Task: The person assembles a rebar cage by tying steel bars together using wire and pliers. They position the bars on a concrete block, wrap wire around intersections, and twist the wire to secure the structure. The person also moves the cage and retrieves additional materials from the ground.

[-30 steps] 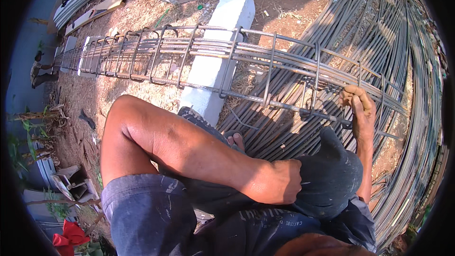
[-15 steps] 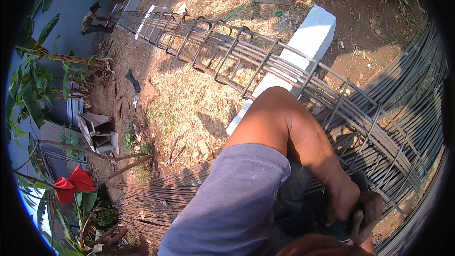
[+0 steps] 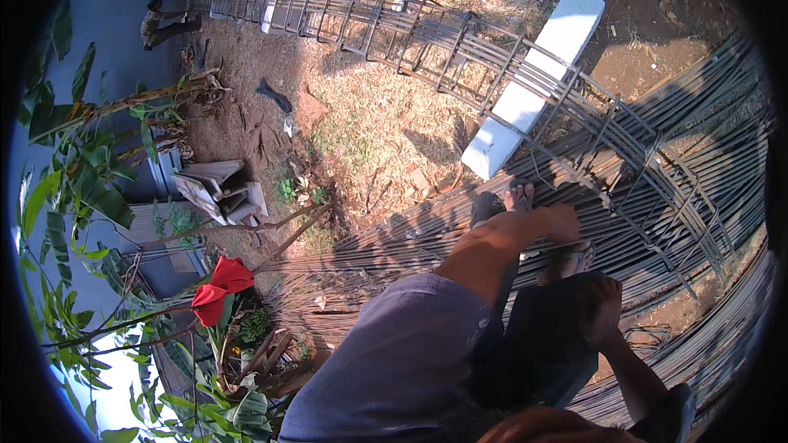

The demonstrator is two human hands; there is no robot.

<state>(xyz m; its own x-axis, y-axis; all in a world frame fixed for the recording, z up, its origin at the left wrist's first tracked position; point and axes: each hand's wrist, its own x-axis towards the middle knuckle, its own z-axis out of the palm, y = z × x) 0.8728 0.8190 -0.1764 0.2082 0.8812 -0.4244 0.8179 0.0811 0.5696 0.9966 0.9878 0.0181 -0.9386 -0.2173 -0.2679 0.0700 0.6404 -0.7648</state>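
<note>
My left arm in a grey sleeve reaches forward over the dark trousers (image 3: pixel 533 336). At its end my left hand (image 3: pixel 562 223) hangs bent down above the steel bars, its fingers hidden from sight. My right hand (image 3: pixel 602 305) rests at the knee with its fingers curled in against the dark cloth; whatever they hold is hidden. Beyond both hands, a long rebar cage (image 3: pixel 460 53) of bars and square stirrups lies across a white block (image 3: pixel 538 78). Neither hand touches the cage.
Long loose steel bars (image 3: pixel 698 107) cover the ground around my feet (image 3: pixel 519 197). Farther blocks (image 3: pixel 287 0) support the cage's far end, where another person (image 3: pixel 156 23) stands. Stacked boards (image 3: pixel 217 189), banana plants (image 3: pixel 90 156) and a red flower (image 3: pixel 220 289) line the left.
My hands, close together before, are now apart: the left reaches forward, the right sits at the knee. The view has shifted, uncovering my feet and the near end of the white block.
</note>
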